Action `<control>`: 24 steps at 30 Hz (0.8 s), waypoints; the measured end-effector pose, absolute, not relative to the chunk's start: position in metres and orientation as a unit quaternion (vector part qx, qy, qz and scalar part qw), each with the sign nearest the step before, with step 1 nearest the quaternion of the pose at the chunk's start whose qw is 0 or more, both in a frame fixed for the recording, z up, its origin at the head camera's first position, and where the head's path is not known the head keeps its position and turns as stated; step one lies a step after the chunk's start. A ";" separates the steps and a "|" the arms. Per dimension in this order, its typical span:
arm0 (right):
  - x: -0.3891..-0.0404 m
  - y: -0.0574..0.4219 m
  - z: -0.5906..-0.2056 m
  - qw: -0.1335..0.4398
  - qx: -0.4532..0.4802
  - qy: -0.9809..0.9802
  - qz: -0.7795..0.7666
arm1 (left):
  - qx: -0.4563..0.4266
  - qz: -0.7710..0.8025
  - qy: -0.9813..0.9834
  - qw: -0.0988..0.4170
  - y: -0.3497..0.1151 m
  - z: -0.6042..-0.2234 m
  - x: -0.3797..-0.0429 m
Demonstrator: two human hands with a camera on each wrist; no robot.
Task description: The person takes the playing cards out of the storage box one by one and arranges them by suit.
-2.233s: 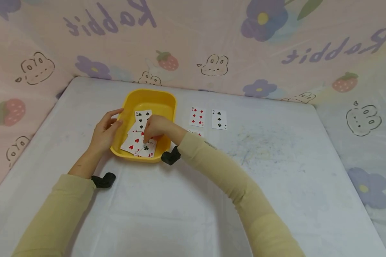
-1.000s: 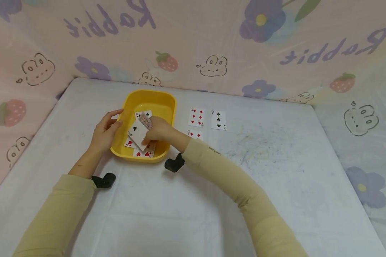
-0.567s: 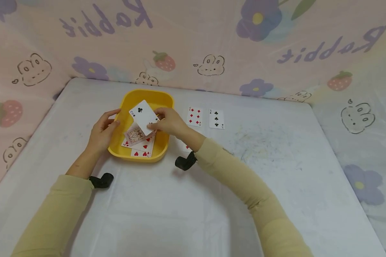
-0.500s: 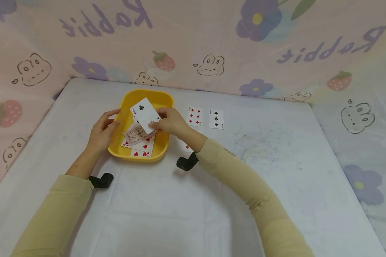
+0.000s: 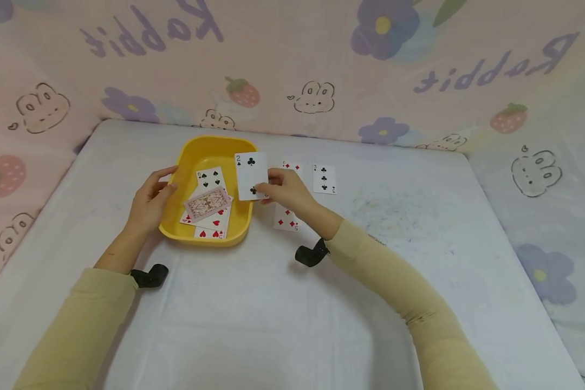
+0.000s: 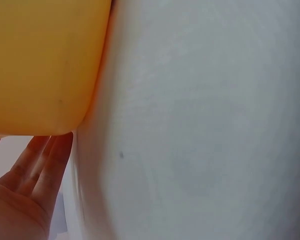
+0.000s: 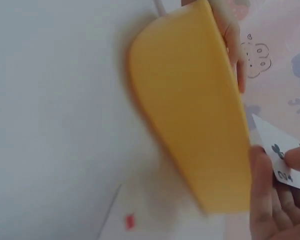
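Observation:
My right hand [image 5: 290,189] pinches a playing card, the two of clubs [image 5: 250,173], by its lower right, thumb on the face. The card overlaps the right rim of a yellow plastic tray [image 5: 246,230]; in the right wrist view it shows beyond the tray's wall. My left hand [image 5: 148,206] rests against the tray's left side, its fingers fairly straight on the outer wall in the left wrist view. Inside the tray lie a six of spades [image 5: 209,176], a face-down patterned card [image 5: 207,203] and heart cards [image 5: 218,222], partly overlapping.
Face up on the white-covered table, right of the tray, lie a six of diamonds [image 5: 292,166], partly behind my right hand, a three of clubs [image 5: 324,179] and a five of diamonds [image 5: 287,221]. A printed rabbit-pattern cloth [image 5: 283,65] hangs behind.
My right hand has lifted the two of clubs from the pile in the tray, turned it upright and moved right to the tray's rim. A face-down card shows on the pile. My left hand stays put.

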State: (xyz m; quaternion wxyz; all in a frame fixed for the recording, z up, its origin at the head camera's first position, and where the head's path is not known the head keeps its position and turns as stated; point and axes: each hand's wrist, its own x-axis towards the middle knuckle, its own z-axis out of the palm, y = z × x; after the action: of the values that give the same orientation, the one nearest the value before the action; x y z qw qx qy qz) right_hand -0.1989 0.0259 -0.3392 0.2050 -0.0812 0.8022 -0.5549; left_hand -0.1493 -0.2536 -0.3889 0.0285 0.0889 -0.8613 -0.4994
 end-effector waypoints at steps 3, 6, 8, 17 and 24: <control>-0.197 0.045 -0.345 0.186 -0.076 0.807 -0.556 | 0.088 -0.498 -0.862 0.030 -0.254 -0.389 -0.149; -0.198 0.064 -0.353 0.174 -0.066 0.814 -0.551 | 0.090 -0.494 -0.864 0.030 -0.254 -0.388 -0.148; -0.198 0.076 -0.358 0.171 -0.058 0.816 -0.549 | 0.091 -0.492 -0.865 0.030 -0.254 -0.387 -0.147; -0.194 0.117 -0.373 0.164 -0.024 0.829 -0.534 | 0.093 -0.494 -0.864 0.025 -0.253 -0.387 -0.146; -0.186 0.142 -0.381 0.173 0.005 0.858 -0.483 | 0.092 -0.491 -0.866 0.025 -0.251 -0.387 -0.146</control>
State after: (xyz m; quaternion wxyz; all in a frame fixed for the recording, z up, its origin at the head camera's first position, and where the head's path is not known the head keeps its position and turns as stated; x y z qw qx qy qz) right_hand -0.1857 0.1420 -0.3812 0.1729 0.0048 0.8583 -0.4831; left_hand -0.1465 -0.2512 -0.3873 0.0247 0.0917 -0.8658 -0.4914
